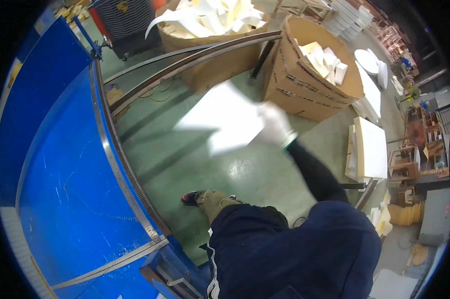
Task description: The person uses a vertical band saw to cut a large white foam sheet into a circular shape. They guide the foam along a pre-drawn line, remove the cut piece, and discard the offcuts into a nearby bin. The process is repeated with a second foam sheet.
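My right hand [275, 124], in a white glove, reaches out over the green floor with its fingers closed on a white foam offcut [222, 115]. The offcut is flat and angular, with a notch on its near side, and is blurred by motion. It hangs between the blue table and the cardboard boxes, touching neither. The nearest box is a cardboard box [304, 97] to the right of the offcut, holding several white and cream foam pieces [324, 61]. My left hand does not show.
At the left is a blue table [80, 184] edged by a metal rail [113, 154]. A curved metal bar [195, 62] crosses ahead of a second, heaped cardboard box [205, 72]. Foam blocks [369, 149] stand at the right. A dark wheeled machine [125, 25] is at the back.
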`<state>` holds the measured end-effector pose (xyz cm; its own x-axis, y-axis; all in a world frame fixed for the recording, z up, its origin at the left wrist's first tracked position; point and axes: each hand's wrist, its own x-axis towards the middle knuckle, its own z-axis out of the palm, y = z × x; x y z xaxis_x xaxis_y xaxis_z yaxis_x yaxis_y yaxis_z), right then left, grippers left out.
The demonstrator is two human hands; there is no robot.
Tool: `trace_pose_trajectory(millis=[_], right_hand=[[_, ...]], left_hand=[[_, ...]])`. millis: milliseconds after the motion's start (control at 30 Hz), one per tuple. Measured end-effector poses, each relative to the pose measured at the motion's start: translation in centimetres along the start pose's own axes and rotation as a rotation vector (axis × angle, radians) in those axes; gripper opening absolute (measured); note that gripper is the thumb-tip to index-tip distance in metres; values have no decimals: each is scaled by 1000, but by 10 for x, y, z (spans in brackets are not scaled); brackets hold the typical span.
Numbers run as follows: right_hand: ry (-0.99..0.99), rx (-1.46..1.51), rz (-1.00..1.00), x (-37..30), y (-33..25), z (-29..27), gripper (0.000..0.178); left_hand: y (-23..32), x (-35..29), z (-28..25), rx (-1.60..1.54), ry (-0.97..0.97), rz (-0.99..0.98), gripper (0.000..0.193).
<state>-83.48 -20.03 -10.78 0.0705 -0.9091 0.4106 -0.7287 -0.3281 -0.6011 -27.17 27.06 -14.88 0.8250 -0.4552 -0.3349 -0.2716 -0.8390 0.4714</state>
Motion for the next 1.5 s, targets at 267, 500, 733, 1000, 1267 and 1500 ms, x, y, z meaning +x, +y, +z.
trace_pose_trajectory(millis=[267,500,733,1000,1267,1500], right_hand=[[514,-1162,744,122,161,-238,102],[-591,355,-203,79,-57,220,103],[-1173,244,-1081,-6,-345,370,123],[-1000,329,-1149,-3,-429,478,89],[-531,79,-826,70,-505,587,53],[-372,93,-1219,135,-395,448,102]], left_hand=[[30,17,9,-114,17,140,56],[94,23,-12,-96,76,290,55],[113,68,24,189,129,261,74],[-4,77,-5,390,455,-72,38],[-49,103,-44,351,572,-341,30],[36,49,6,350,340,252,33]])
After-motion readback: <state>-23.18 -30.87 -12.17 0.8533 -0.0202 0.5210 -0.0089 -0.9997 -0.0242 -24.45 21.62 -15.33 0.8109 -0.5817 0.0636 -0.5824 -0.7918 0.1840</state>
